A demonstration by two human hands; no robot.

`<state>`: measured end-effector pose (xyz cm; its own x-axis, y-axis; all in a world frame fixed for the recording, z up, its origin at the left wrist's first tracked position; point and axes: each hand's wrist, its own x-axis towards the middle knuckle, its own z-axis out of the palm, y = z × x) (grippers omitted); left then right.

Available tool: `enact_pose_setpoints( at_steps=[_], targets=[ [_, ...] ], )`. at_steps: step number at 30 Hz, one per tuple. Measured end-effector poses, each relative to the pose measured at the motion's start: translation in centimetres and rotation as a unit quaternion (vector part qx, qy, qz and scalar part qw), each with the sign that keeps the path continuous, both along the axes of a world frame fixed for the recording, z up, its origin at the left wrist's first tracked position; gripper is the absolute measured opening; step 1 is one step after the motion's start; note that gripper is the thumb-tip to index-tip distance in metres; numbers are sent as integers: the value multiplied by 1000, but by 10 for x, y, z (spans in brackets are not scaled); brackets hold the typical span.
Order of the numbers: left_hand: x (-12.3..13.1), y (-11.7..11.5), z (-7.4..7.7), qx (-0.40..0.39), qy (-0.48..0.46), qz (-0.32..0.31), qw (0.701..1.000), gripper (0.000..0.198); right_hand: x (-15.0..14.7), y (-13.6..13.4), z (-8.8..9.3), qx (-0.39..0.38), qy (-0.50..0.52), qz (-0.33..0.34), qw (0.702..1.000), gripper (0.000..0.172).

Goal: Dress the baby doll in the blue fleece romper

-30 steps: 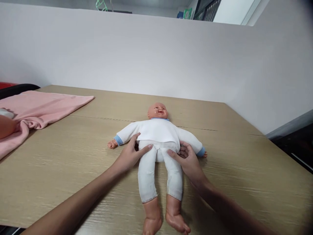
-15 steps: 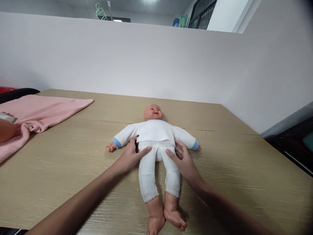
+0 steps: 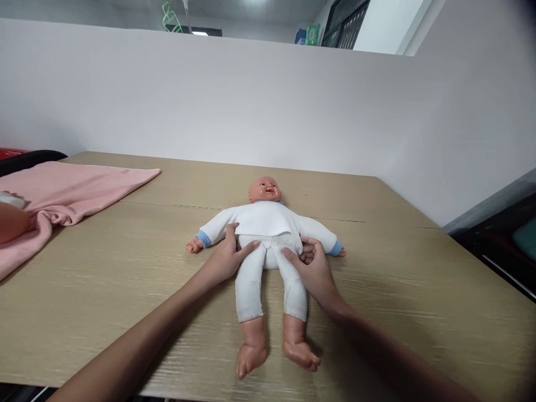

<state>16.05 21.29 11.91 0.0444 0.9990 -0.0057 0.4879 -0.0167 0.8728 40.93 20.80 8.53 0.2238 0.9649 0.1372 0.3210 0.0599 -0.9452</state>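
Observation:
A baby doll [image 3: 268,223] in a white suit with blue cuffs lies face up on the wooden table [image 3: 125,279], head away from me, bare feet toward me. My left hand [image 3: 228,258] grips the doll's hip on the left, thumb on top and fingers curled under the waist. On the other hip, my right hand [image 3: 312,268] pinches the white cloth at the waist with curled fingers. Both forearms reach in from the near edge.
A pink cloth [image 3: 62,192] lies spread at the table's far left, with a skin-coloured object [image 3: 12,220] at the left frame edge on it. A white partition wall [image 3: 251,100] stands behind the table. A dark surface [image 3: 498,240] lies beyond the right edge.
The doll has slid a little away from me, with its legs parting and the suit bunched up at the waist. Both hands stayed on its hips and moved with it.

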Motion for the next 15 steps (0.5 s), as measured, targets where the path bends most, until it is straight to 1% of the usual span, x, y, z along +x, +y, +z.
enact_pose_setpoints(
  at_steps=[3,5,7,9,11,12,13,14,15],
  targets=[
    [-1,3,-4,25,65,7,998,82,2,4,0,7,-49,-10,999,71],
    [-3,6,-4,49,138,10,989,69,3,6,4,12,-70,-2,998,68],
    [-7,7,1,87,226,8,970,54,2,4,12,27,-80,16,996,62],
    [-12,3,11,125,303,12,945,52,0,-7,24,49,-103,28,993,56],
    [-16,-12,23,152,345,19,926,54,2,-33,36,72,-143,33,987,49],
    [-18,-26,27,164,346,18,924,53,6,-53,39,87,-161,28,983,45],
    [-19,-43,28,174,332,8,927,51,10,-76,38,106,-172,34,979,37],
    [-20,-64,25,185,302,-21,935,49,17,-102,32,128,-177,44,975,31],
    [-22,-88,19,185,261,-56,946,47,24,-130,21,158,-175,35,971,27]
  ],
)
